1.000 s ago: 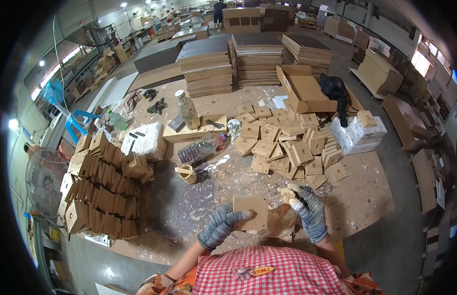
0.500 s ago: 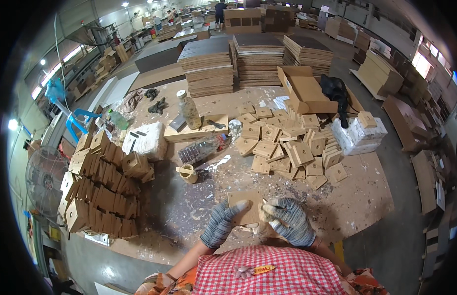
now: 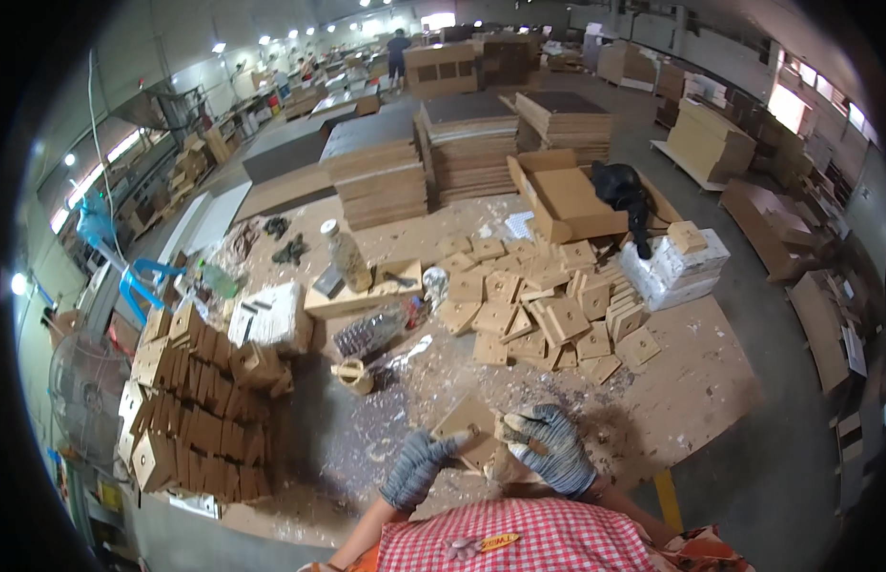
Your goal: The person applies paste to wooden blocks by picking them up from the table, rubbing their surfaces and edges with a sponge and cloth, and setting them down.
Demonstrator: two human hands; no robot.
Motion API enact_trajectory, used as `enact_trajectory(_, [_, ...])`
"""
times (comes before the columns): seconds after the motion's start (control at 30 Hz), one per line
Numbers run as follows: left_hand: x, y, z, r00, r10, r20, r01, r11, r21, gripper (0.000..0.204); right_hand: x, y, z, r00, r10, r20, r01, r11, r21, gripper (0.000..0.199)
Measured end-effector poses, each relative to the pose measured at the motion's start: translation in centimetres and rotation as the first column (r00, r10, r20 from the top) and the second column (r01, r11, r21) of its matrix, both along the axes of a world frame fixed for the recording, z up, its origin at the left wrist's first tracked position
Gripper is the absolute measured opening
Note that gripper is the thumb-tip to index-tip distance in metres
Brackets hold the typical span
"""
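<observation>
My left hand point(image 3: 419, 468), in a grey knitted glove, grips a flat square wooden piece point(image 3: 465, 418) by its lower left side, thumb across its face. The piece is tilted above the near edge of the table. Against its right edge, my right hand point(image 3: 557, 448), gloved alike, has its fingers curled in a pinch; a small pale tan patch shows at the fingertips, and what it is cannot be made out. Beyond my hands lies a loose heap of square wooden pieces point(image 3: 495, 316) with holes. More such pieces stand in stacked rows point(image 3: 200, 405) on the left.
A small tan pot point(image 3: 353, 377) with a stick across it stands mid-table. Behind it are a plastic bottle point(image 3: 371, 331), a glass bottle point(image 3: 346, 259) and a white block point(image 3: 271, 319). An open cardboard box point(image 3: 557, 205) and board stacks point(image 3: 376, 181) stand at the back.
The view has shifted and tilted. The wooden piece has turned from nearly square-on to a slant. Both hands stay close to it.
</observation>
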State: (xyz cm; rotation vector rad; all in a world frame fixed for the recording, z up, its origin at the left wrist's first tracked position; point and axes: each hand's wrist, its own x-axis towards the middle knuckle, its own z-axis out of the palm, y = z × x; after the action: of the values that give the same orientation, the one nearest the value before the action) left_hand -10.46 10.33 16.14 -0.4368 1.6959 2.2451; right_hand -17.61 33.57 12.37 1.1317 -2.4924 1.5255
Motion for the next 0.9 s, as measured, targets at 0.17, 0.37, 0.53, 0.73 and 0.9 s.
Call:
enact_trajectory(0.17, [-0.3,2.0,1.1,0.98,0.199,0.009,-0.199,0.976,0.09,0.039,0.9,-0.8,1.7,0.993,-0.014,-0.118,0.015,1.0,0.009,0.041])
enact_trajectory(0.37, [-0.6,2.8,3.1,0.979,0.204,0.005,-0.203,0.975,0.085,0.044,1.1,-1.3,3.5,0.943,0.202,-0.264,-0.228,0.971,-0.072,0.047])
enact_trajectory(0.53, [-0.4,2.9,2.3,0.965,0.26,-0.019,-0.252,0.948,0.195,0.046,1.4,-1.3,4.6,0.962,0.186,-0.202,-0.19,0.982,-0.003,0.048])
enact_trajectory(0.73, [-0.2,3.0,3.6,0.973,0.227,0.032,-0.229,0.955,0.188,0.048,-0.2,-0.7,1.6,0.999,-0.037,-0.028,0.033,0.991,-0.13,0.041])
enact_trajectory(0.9, [-0.2,2.7,2.9,0.986,0.163,0.021,-0.164,0.968,0.193,0.054,-1.4,-0.1,2.4,0.973,-0.205,-0.103,0.194,0.975,-0.105,0.037])
